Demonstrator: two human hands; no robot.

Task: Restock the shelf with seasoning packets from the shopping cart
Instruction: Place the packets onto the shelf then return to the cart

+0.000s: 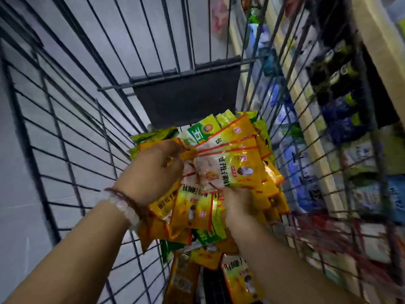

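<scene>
From the head camera we look down into a wire shopping cart [72, 119], its dark bars fanning outward on the left and right. At the far end a dark flat panel [186, 97] hangs from the cart's cross bar, and the heap of seasoning packets [219, 218] begins just below its lower edge.

The packets — mostly yellow with red borders, a few green ones mixed in — fill the bottom of the cart from that panel down toward us, lying crooked and overlapping. They crowd the right wall of bars, while the left wall stands apart from them with open room beside it.

Our left hand [153, 170] is curled over the left edge of a fanned bundle of yellow packets [236, 163], fingers closed round it; beaded bracelets [127, 207] sit on that wrist. Our right hand [237, 205] pinches the bundle's lower edge, its fingertips hidden under the packets. The bundle sits above the heap, its top corners reaching toward the right-hand bars.

Beyond those bars runs the shelf [306, 119] — pale edges, blurred blue and green goods on it. It stands just beside the cart, with little room between.
</scene>
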